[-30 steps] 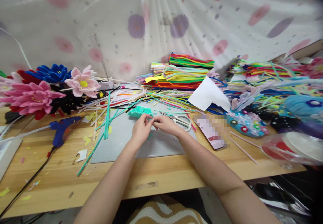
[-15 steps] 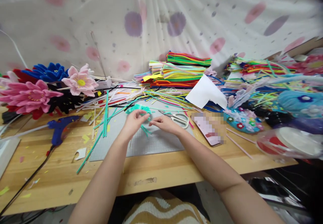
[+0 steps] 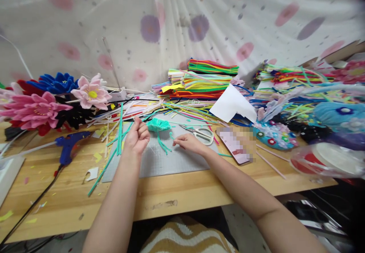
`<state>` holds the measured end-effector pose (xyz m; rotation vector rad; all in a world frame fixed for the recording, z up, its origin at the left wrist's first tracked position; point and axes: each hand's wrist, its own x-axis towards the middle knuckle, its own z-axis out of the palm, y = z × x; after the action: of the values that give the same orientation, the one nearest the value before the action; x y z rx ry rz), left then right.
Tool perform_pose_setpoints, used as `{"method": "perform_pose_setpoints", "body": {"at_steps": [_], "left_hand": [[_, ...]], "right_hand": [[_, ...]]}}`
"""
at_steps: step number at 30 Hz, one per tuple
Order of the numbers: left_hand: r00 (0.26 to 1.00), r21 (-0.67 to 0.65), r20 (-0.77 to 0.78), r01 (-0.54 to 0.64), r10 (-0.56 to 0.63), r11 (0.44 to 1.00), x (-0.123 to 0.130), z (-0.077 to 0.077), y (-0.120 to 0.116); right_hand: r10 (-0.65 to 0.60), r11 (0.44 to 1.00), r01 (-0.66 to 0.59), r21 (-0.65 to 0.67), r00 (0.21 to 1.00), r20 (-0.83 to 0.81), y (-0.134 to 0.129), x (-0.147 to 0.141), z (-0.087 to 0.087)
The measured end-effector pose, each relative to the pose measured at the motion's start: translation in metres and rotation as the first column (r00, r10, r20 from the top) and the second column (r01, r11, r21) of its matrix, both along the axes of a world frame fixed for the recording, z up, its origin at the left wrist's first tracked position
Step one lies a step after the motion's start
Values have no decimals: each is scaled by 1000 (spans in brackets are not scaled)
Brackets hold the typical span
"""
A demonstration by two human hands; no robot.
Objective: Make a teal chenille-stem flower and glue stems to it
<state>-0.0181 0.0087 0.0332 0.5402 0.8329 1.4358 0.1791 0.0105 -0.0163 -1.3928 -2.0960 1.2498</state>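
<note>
Teal fuzz makes up the tufted bundle (image 3: 158, 125), which, in the head view, sits over the grey mat (image 3: 179, 165) between the two hands. It should handle as light, soft and springy, easily crushed at the fringe; the firmer hold is probably where its stems (image 3: 162, 145) join it. The tuft's long axis runs roughly left to right, while the stems point back toward the person, angling slightly right. The left hand (image 3: 138, 136) is loosely curled beside it; whether it grips anything I cannot tell. The right hand (image 3: 186, 143) has its fingertips pinched, apparently on a curled teal strand (image 3: 171, 135).
</note>
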Motion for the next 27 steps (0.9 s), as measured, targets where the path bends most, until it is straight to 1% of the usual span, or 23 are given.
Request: {"method": "perform_pose_setpoints", "body": {"at_steps": [1, 2, 3, 4, 5, 6, 7, 8, 9, 10, 12, 15, 16, 17, 18, 20, 21, 22, 23, 24, 25, 26, 27], "left_hand": [[997, -7, -71, 28, -29, 1000, 1, 0, 0], [983, -17, -178, 45, -47, 999, 4, -1, -1], [949, -20, -310, 55, -58, 998, 9, -5, -3], [885, -4, -463, 59, -54, 998, 15, -11, -4], [798, 24, -600, 95, -62, 995, 21, -19, -5], [709, 39, -701, 146, -77, 989, 25, -27, -5], [637, 45, -765, 199, -94, 979, 28, -34, -5], [593, 52, -802, 195, -75, 979, 29, -41, -5], [561, 56, -827, 171, -50, 984, 29, -47, -4], [544, 67, -839, 146, -23, 987, 28, -51, -2], [556, 91, -831, 69, 37, 993, 25, -55, 0], [637, 95, -765, -42, 100, 995, 23, -54, 2], [655, 87, -749, -49, 98, 995, 22, -54, 2], [658, 82, -748, -29, 81, 996, 23, -54, 1], [642, 80, -765, 15, 52, 997, 23, -55, 1], [571, 76, -821, 110, 0, 991, 24, -58, -1], [539, 72, -842, 130, -9, 989, 25, -59, -3], [529, 71, -849, 124, -5, 990, 26, -60, -4], [551, 72, -834, 94, 8, 993, 27, -59, -5], [608, 64, -794, 46, 23, 997, 29, -58, -6], [692, 36, -722, 0, 26, 999, 30, -55, -7], [788, -17, -616, -22, 7, 1000, 32, -52, -8], [877, -89, -479, -10, -34, 996, 33, -48, -9]], "right_hand": [[-2, 1000, 2, 24, 1000, -6, 1, 3, -1], [5, 999, -4, 52, 1000, -10, 3, 5, -1], [17, 997, -16, 79, 1000, -10, 5, 6, -1], [34, 995, -34, 99, 999, -2, 6, 6, 1], [53, 993, -53, 109, 999, 8, 8, 6, 3], [70, 991, -72, 110, 997, 16, 9, 5, 5], [85, 991, -87, 106, 996, 19, 9, 4, 7], [99, 990, -100, 99, 995, 15, 10, 3, 8], [108, 990, -108, 92, 994, 7, 10, 2, 9], [108, 991, -107, 83, 994, -2, 9, 2, 9], [92, 994, -91, 60, 996, -18, 7, 1, 8], [58, 998, -57, 17, 998, -36, 4, 0, 2], [46, 999, -46, 5, 998, -37, 4, -1, -1], [36, 999, -36, -3, 999, -36, 3, -1, -2], [28, 1000, -29, -6, 999, -34, 2, -2, -3], [32, 999, -32, -2, 999, -28, 1, -4, -3], [39, 999, -39, 5, 999, -25, 1, -6, -2], [47, 999, -47, 10, 999, -27, 0, -7, 0], [54, 999, -53, 10, 998, -33, 0, -8, 3], [57, 998, -56, 4, 997, -45, -1, -9, 6], [57, 998, -58, -9, 996, -66, -1, -10, 9], [55, 998, -58, -27, 994, -95, -2, -11, 11], [51, 997, -58, -49, 990, -129, -2, -13, 13]]}}
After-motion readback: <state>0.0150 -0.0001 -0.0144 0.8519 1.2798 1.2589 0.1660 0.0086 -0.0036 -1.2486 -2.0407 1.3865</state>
